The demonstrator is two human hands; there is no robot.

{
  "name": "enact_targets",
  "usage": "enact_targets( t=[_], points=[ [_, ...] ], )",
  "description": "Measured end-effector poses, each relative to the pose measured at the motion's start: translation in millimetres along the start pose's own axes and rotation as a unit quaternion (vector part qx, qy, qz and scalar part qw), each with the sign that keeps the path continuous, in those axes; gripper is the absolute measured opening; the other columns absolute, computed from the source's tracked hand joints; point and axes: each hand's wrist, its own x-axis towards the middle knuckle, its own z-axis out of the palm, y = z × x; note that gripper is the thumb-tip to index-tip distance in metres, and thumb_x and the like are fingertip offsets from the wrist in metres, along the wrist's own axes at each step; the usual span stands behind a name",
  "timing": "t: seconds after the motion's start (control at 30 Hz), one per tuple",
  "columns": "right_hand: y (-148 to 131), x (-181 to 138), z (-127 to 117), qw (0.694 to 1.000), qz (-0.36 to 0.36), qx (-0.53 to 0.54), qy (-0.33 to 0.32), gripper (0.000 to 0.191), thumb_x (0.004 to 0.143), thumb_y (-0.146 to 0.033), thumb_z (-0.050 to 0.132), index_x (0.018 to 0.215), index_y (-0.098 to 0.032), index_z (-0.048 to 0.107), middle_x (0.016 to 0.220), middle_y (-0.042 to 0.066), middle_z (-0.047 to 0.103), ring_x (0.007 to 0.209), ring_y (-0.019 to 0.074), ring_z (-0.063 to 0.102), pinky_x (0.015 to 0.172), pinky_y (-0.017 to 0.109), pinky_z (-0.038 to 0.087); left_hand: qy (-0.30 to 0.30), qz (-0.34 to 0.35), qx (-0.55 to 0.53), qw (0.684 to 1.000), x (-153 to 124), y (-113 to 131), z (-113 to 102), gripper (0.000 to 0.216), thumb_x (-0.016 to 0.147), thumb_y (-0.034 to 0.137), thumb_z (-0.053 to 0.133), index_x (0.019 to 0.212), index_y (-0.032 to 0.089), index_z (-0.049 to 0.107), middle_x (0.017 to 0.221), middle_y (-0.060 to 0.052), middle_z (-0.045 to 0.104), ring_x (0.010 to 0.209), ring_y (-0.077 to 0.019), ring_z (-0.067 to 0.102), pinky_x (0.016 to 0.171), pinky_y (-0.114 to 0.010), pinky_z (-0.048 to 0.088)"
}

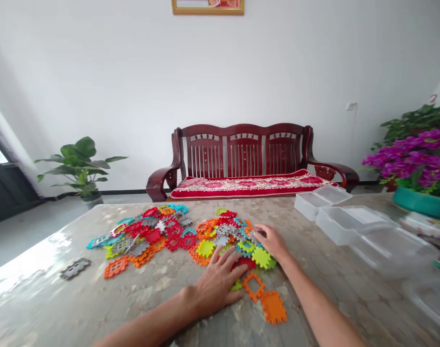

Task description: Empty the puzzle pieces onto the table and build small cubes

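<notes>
Flat plastic interlocking tiles with toothed edges lie in two heaps on the table. My left hand [222,279] rests with fingers spread at the near side of the right heap, over red and lime tiles. At that heap's right edge is my right hand [270,241], its fingers bent against a grey tile [254,237]; whether it grips the tile is unclear. A lime tile [261,258] lies just below the right fingers. Nearer me are an orange frame tile [254,286] and a solid orange tile [274,307]. The left heap includes an orange window tile [116,267].
Clear plastic boxes [336,224] with open lids stand along the table's right side. A teal pot [422,202] of purple flowers sits beyond them. Off to the left lies a lone grey tile [75,268]. Behind the table stands a wooden bench [243,149].
</notes>
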Motion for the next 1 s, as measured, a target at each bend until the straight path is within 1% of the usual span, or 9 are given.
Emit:
enact_targets(
  t=[0.2, 0.37, 0.43, 0.53, 0.63, 0.7, 0.8, 0.9, 1.0],
  points=[
    [2, 3, 3, 0.999, 0.009, 0.048, 0.007, 0.028, 0.078, -0.034, 0.051, 0.089, -0.023, 0.073, 0.088, 0.004, 0.074, 0.082, 0.022, 0.066, 0.075, 0.033, 0.048, 0.057, 0.01, 0.024, 0.998, 16, -11, 10, 0.031, 0.094, 0.027, 0.043, 0.123, 0.029, 0.056, 0.131, -0.003, 0.059, 0.107, -0.0194, 0.06, 0.097, -0.036, 0.046],
    [8, 2, -4, 0.98, 0.063, 0.178, 0.067, 0.039, 0.077, -0.049, 0.049, 0.088, -0.018, 0.072, 0.076, 0.006, 0.072, 0.077, 0.0234, 0.065, 0.071, 0.032, 0.048, 0.151, -0.02, -0.023, 0.988, 18, -36, 9, 0.033, 0.093, 0.018, 0.042, 0.119, 0.027, 0.06, 0.123, -0.003, 0.064, 0.107, -0.0148, 0.061, 0.09, -0.026, 0.048],
    [12, 3, -5, 0.971, 0.087, 0.209, 0.08, 0.043, 0.075, -0.052, 0.051, 0.09, -0.017, 0.071, 0.078, 0.007, 0.072, 0.078, 0.024, 0.065, 0.069, 0.032, 0.048, 0.195, -0.07, -0.025, 0.978, 16, -56, -1, 0.031, 0.093, 0.02, 0.042, 0.114, 0.028, 0.063, 0.119, -0.003, 0.066, 0.108, -0.0145, 0.061, 0.094, -0.027, 0.046],
    [17, 4, -4, 0.967, 0.102, 0.221, 0.077, 0.045, 0.073, -0.054, 0.054, 0.092, -0.017, 0.071, 0.08, 0.008, 0.073, 0.079, 0.0243, 0.065, 0.066, 0.031, 0.047, 0.221, -0.218, 0.029, 0.95, 7, -99, -23, 0.031, 0.091, 0.027, 0.047, 0.116, 0.027, 0.063, 0.124, -0.007, 0.062, 0.117, -0.0206, 0.054, 0.103, -0.037, 0.04],
    [20, 4, -2, 0.968, 0.102, 0.217, 0.075, 0.045, 0.072, -0.054, 0.055, 0.091, -0.017, 0.071, 0.08, 0.008, 0.073, 0.078, 0.0242, 0.065, 0.066, 0.031, 0.047, 0.125, -0.387, 0.089, 0.909, -6, -148, -45, 0.063, 0.076, 0.051, 0.063, 0.133, 0.025, 0.052, 0.144, -0.017, 0.042, 0.136, -0.0381, 0.032, 0.106, -0.056, 0.03],
    [21, 4, -2, 0.968, 0.108, 0.216, 0.075, 0.045, 0.073, -0.054, 0.055, 0.092, -0.016, 0.071, 0.081, 0.008, 0.073, 0.077, 0.0239, 0.064, 0.064, 0.031, 0.046, 0.015, -0.436, 0.075, 0.896, -16, -179, -57, 0.094, 0.06, 0.061, 0.072, 0.142, 0.028, 0.04, 0.153, -0.02, 0.025, 0.14, -0.0456, 0.018, 0.102, -0.066, 0.026],
    [21, 3, -2, 0.968, 0.109, 0.215, 0.075, 0.045, 0.073, -0.054, 0.055, 0.092, -0.016, 0.071, 0.08, 0.008, 0.073, 0.075, 0.0234, 0.064, 0.063, 0.031, 0.046, -0.095, -0.47, 0.03, 0.877, -27, -215, -69, 0.114, 0.047, 0.062, 0.078, 0.147, 0.032, 0.03, 0.157, -0.02, 0.013, 0.14, -0.0509, 0.011, 0.099, -0.07, 0.026],
    [22, 3, -2, 0.968, 0.109, 0.212, 0.075, 0.044, 0.073, -0.054, 0.056, 0.089, -0.017, 0.072, 0.079, 0.008, 0.073, 0.075, 0.0238, 0.064, 0.063, 0.031, 0.046, -0.156, -0.424, -0.03, 0.892, -34, -234, -73, 0.114, 0.042, 0.055, 0.082, 0.144, 0.032, 0.037, 0.154, -0.017, 0.024, 0.137, -0.0508, 0.021, 0.1, -0.062, 0.032],
    [23, 3, -1, 0.969, 0.114, 0.207, 0.067, 0.044, 0.073, -0.055, 0.056, 0.091, -0.017, 0.071, 0.079, 0.008, 0.072, 0.076, 0.0243, 0.064, 0.065, 0.032, 0.046, -0.123, -0.378, -0.051, 0.916, -37, -239, -69, 0.093, 0.043, 0.046, 0.083, 0.129, 0.029, 0.055, 0.137, -0.014, 0.048, 0.122, -0.044, 0.044, 0.096, -0.052, 0.041]
  ],
)
